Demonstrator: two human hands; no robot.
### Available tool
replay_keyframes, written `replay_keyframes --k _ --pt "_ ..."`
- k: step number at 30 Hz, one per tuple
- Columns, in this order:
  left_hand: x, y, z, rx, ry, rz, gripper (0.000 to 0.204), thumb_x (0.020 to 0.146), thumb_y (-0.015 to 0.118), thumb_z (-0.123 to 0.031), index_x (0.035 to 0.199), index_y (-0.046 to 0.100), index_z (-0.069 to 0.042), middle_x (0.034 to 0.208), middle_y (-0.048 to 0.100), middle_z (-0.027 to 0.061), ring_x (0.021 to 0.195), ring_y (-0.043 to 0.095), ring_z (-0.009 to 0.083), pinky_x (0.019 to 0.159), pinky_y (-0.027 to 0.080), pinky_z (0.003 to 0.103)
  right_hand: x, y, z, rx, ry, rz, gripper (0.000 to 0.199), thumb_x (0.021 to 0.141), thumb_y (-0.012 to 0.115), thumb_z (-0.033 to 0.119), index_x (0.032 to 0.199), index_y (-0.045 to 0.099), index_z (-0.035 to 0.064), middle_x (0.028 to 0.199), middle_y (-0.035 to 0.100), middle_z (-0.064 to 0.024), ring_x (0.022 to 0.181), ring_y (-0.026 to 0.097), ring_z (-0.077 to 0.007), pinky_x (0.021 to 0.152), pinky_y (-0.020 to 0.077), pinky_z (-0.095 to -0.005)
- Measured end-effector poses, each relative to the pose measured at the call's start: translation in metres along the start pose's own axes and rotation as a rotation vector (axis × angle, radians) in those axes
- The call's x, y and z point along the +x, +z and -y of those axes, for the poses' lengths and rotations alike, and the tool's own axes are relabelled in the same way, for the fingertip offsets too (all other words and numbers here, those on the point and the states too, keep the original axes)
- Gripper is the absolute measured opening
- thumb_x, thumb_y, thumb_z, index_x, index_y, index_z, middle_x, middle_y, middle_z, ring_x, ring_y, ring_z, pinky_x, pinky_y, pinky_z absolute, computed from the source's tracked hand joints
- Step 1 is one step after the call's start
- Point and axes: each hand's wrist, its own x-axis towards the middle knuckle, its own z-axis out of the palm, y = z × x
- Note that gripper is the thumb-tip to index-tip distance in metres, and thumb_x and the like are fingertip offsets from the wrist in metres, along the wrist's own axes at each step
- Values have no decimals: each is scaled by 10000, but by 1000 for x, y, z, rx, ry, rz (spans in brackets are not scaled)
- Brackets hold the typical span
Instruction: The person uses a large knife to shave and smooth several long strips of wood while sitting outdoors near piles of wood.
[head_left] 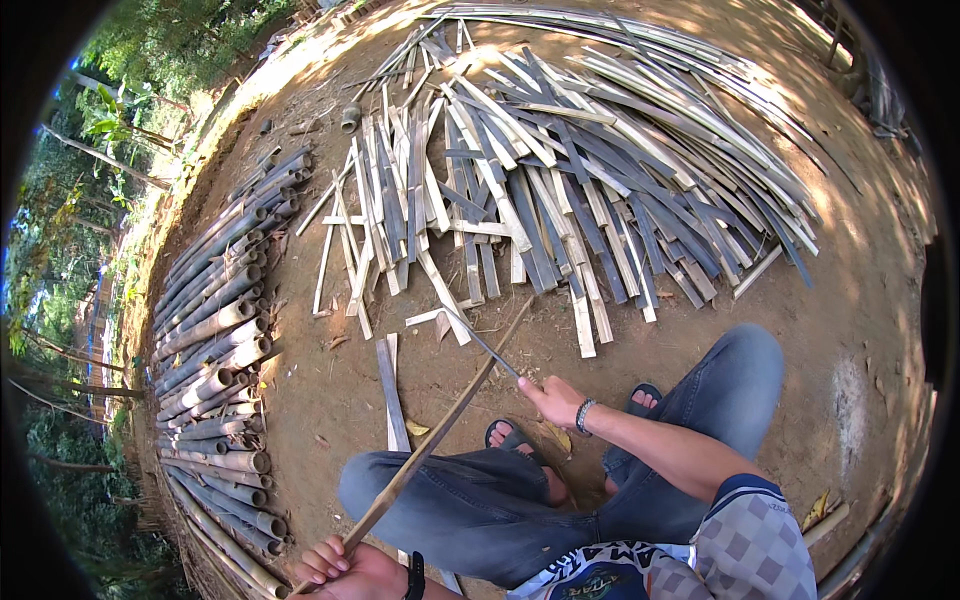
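Observation:
A long split bamboo strip [430, 442] slants up and away from the lower left, passing over my left knee. Its near end lies in my left hand [358, 574], whose fingers are closed round it. In my right hand [556, 402] is the handle of a long knife [505, 364], the fist wrapped tight and the handle mostly hidden. The thin dark blade points forward and left, crossing the strip near its far end. Whether the edge touches or bites into the bamboo, I cannot tell.
Ahead spreads a big heap of split bamboo strips [560, 170], pale and dark sides mixed. Cut bamboo poles [220, 320] are stacked at the left. Two short strips [392, 390] lie beside my left knee. My sandalled feet [515, 440] rest on bare earth with fallen leaves.

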Motion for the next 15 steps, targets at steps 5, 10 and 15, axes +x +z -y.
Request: replay_keyframes --k 5,10,15 --pt "-5 6 -5 -9 -3 9 543 962 436 -559 653 340 -123 564 291 -21 476 303 94 496 329 235 -79 39 42 -109 -358 152 657 955 427 532 752 628 -59 737 616 -287 797 627 -431 771 483 -459" --pt "-12 17 -5 34 25 -22 542 963 430 -562 656 350 -123 562 308 -20 468 307 92 492 337 238 -56 39 27 23 -265 30 624 953 437 514 771 665 -37 714 616 -279 761 637 -427 722 496 -455" --pt "-19 15 -8 10 21 38 538 954 450 -568 673 365 -116 572 325 -14 490 330 100 529 374 251 -93 37 51 -51 -280 163 612 963 419 506 802 651 -36 664 613 -260 691 635 -420 674 494 -462"
